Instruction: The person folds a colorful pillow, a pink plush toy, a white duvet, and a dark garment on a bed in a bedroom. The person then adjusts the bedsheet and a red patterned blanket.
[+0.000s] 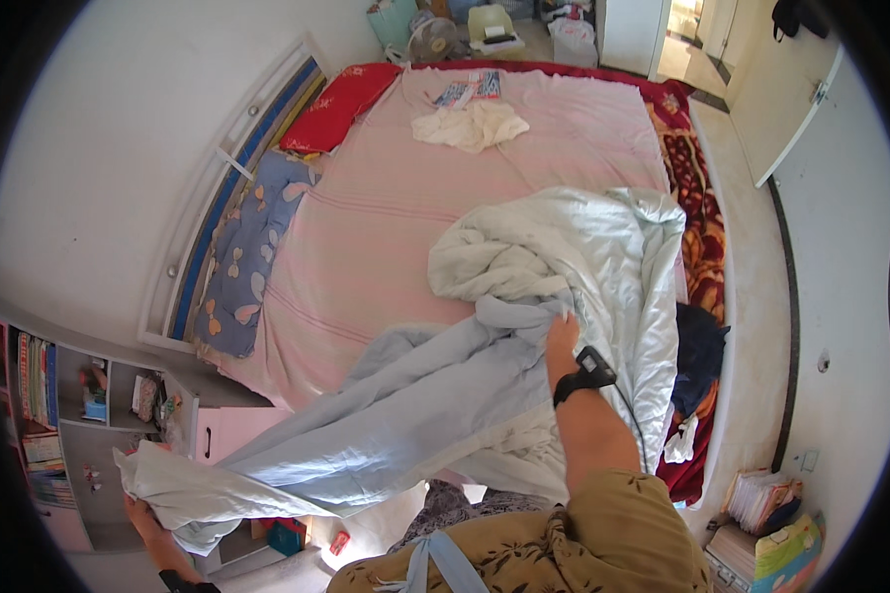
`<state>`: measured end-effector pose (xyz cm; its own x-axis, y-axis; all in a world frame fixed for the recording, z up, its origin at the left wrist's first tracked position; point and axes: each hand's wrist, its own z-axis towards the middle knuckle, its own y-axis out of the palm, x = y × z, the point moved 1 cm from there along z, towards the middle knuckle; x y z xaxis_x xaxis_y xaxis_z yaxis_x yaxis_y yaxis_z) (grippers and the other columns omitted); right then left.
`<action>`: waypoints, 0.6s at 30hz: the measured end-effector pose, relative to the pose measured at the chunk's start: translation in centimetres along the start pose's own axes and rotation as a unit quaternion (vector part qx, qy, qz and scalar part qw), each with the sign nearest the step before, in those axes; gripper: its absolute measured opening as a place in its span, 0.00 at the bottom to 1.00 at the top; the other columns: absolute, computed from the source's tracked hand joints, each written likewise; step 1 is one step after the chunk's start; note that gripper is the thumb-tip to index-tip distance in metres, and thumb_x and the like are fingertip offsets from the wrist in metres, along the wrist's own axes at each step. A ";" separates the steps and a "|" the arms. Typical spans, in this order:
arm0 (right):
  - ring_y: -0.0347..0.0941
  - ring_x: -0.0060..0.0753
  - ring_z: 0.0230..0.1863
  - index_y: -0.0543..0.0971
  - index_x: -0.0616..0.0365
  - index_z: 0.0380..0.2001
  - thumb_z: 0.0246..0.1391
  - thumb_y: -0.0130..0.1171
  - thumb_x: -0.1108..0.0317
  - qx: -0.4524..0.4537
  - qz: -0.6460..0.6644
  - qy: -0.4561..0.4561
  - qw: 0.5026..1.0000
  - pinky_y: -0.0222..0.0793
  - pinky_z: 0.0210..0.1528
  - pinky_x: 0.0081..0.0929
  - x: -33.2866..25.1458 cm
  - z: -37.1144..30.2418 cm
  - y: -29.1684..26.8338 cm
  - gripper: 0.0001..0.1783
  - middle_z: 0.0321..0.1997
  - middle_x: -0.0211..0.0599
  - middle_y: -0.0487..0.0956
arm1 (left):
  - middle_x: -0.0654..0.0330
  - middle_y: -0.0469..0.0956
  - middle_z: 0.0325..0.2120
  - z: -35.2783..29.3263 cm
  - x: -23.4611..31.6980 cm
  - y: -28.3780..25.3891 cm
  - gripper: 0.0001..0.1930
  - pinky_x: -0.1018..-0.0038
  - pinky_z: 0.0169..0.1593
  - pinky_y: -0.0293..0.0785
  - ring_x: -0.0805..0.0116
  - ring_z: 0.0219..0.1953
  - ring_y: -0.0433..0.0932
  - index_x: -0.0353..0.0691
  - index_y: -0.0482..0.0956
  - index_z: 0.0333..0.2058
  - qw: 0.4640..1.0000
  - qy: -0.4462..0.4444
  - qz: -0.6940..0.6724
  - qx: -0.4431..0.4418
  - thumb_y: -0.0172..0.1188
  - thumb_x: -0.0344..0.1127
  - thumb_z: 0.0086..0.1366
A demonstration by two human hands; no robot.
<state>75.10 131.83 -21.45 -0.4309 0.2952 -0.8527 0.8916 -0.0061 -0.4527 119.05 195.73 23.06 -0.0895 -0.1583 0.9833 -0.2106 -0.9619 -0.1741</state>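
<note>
A pale blue and white quilt (366, 445) stretches across the near side of the bed, bunched in a heap at the right. At the far lower left, my left hand (143, 516) is closed on one corner of it, held out past the bed's edge. My right hand (562, 334) grips a gathered fold near the heap, its fingertips partly hidden in the cloth. Between both hands the fabric hangs in a long slack sweep. Under the quilt lies a pink striped sheet (366, 237) covering the bed.
A red pillow (344, 107) and a blue patterned pillow (252, 257) lie by the headboard. Cream cloth (473, 127) rests on the far part of the bed. Shelves with books (38, 381) stand at the left. Dark clothing (699, 351) sits on the right edge; stacked papers (761, 499) are at lower right.
</note>
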 end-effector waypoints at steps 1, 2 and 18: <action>0.66 0.50 0.49 0.69 0.67 0.46 0.44 0.51 0.65 0.038 0.003 -0.050 0.998 0.59 0.52 0.32 -3.2 1.8 -1.4 0.24 0.43 0.53 0.72 | 0.55 0.69 0.45 -0.2 -0.7 1.2 0.26 0.70 0.49 0.66 0.61 0.46 0.70 0.35 0.63 0.50 0.997 0.006 -0.018 -0.068 0.47 0.26 0.48; 0.66 0.49 0.50 0.69 0.67 0.47 0.45 0.51 0.65 0.082 0.017 -0.087 0.993 0.59 0.53 0.32 -6.4 3.0 -2.8 0.24 0.44 0.53 0.72 | 0.55 0.68 0.46 -0.3 -1.4 2.3 0.26 0.70 0.50 0.65 0.62 0.47 0.69 0.35 0.64 0.50 0.999 0.000 -0.017 -0.030 0.47 0.26 0.47; 0.68 0.30 0.45 0.57 0.58 0.58 0.34 0.51 0.74 -0.270 0.377 -0.176 0.868 0.66 0.48 0.28 -31.3 -16.5 -24.0 0.40 0.46 0.36 0.71 | 0.52 0.71 0.44 -2.6 2.8 30.7 0.27 0.65 0.47 0.71 0.59 0.44 0.73 0.30 0.65 0.49 0.868 -0.051 -0.269 -0.414 0.52 0.31 0.47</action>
<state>69.45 138.55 20.44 0.3734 0.0910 -0.9232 0.8322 0.4069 0.3767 109.78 166.36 20.33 0.3169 0.2050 0.9260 -0.8267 -0.4188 0.3757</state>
